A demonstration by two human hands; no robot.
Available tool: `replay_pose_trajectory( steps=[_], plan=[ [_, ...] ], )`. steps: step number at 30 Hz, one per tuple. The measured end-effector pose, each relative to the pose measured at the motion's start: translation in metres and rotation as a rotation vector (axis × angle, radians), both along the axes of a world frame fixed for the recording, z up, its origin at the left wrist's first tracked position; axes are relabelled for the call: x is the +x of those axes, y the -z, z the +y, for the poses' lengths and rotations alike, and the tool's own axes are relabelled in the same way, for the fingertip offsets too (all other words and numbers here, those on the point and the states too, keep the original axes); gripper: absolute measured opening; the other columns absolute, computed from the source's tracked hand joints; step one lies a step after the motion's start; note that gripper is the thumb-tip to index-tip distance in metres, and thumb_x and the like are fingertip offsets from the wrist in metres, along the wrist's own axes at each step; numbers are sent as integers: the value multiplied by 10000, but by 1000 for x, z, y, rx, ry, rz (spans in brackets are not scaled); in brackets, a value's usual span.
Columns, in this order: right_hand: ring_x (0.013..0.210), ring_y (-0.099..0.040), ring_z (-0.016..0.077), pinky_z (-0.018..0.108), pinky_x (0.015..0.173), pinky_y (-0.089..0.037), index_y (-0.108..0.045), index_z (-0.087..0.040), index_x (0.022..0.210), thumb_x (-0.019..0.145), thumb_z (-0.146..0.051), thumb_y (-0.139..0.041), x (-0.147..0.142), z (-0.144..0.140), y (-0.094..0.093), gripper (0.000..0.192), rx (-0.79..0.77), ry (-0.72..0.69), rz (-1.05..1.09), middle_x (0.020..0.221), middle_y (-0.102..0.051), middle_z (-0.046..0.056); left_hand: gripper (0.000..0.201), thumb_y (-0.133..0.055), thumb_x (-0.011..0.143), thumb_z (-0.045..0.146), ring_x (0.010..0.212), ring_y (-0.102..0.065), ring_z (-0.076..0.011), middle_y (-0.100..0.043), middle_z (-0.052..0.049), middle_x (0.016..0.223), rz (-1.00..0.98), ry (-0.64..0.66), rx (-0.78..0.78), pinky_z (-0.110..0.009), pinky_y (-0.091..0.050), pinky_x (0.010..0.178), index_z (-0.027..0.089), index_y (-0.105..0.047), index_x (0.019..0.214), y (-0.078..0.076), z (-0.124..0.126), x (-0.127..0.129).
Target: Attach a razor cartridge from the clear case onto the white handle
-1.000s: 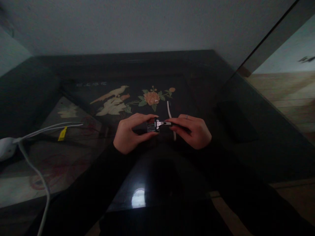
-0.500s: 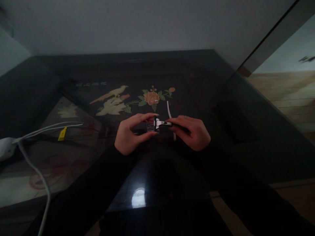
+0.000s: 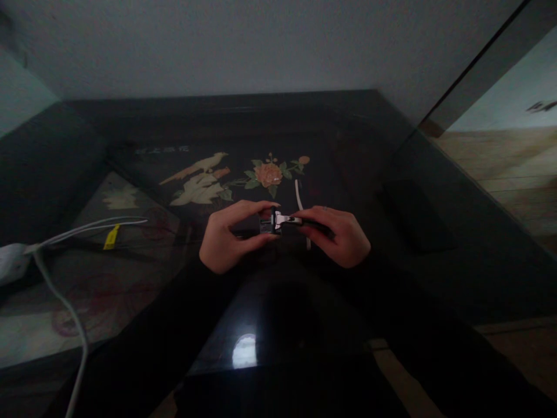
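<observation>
Between my hands is a small device (image 3: 282, 219) with a bright silver bracket, a black crossbar and a clear or dark box-like end on the left. Its exact kind cannot be made out in the dim light. My left hand (image 3: 224, 239) pinches the left end, fingers on the far edge and thumb on the near edge. In my right hand (image 3: 342, 235), the thumb and fingers are closed on the dark, narrow right end. A thin white strip (image 3: 298, 194) lies on the dark tabletop, partly behind the right fingers.
The glossy dark tabletop (image 3: 243, 307) carries a bird-and-flower picture (image 3: 267, 174). To the left are a white plug-like block (image 3: 13, 261), white cables (image 3: 72, 313) and a yellow tag (image 3: 112, 237). A dark flat object (image 3: 415, 215) lies at right. A wall (image 3: 226, 46) stands behind.
Both hands have shifted very slightly to the left with the device. The grip of each looks the same.
</observation>
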State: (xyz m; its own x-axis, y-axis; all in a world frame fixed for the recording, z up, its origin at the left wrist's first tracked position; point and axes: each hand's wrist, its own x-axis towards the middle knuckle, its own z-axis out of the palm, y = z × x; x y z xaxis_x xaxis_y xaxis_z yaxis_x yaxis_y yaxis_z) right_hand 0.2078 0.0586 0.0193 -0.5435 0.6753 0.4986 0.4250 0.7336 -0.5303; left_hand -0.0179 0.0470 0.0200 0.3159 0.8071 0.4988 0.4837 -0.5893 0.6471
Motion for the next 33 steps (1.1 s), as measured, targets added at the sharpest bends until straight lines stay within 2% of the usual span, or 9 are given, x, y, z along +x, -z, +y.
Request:
replay_pose_trajectory(
  steps=[6,10,23,30,33],
  plan=[
    [758,-650,138,235,680,-483,-602,-165,999,906,-216,-506,-5,-4,0,143,-52,-16,85,897,-705,47,434,-728,740,319,923,-638,-199,-710,-90,1031,-217,18,-58,-325,-502,851,180,-664,1147,7,-2,4],
    [774,-654,146,242,692,-485,-606,-167,997,909,-219,-505,-4,-3,1,143,-24,-14,85,903,-705,54,430,-724,739,307,943,-636,-211,-704,-94,1062,-192,-1,-107,-347,-502,862,186,-666,1148,7,-3,5],
    [813,-668,161,256,722,-498,-622,-177,1006,900,-212,-522,-3,-2,0,150,-5,8,98,910,-714,55,414,-718,740,301,879,-636,-197,-712,-86,993,-164,-25,-73,-341,-514,814,180,-669,1133,1,-4,6],
    [768,-650,138,234,690,-474,-561,-191,1000,909,-225,-510,-2,-2,-2,110,-39,13,93,880,-686,25,400,-702,759,289,903,-623,-185,-680,-95,1032,-162,-3,-42,-319,-510,830,174,-633,1137,5,-6,8],
    [747,-639,141,245,686,-470,-545,-194,983,914,-243,-496,0,0,-4,98,-49,47,92,837,-663,16,457,-683,774,284,882,-625,-163,-668,-85,1020,-216,13,-41,-293,-518,815,160,-559,1196,7,-7,13]
  ],
)
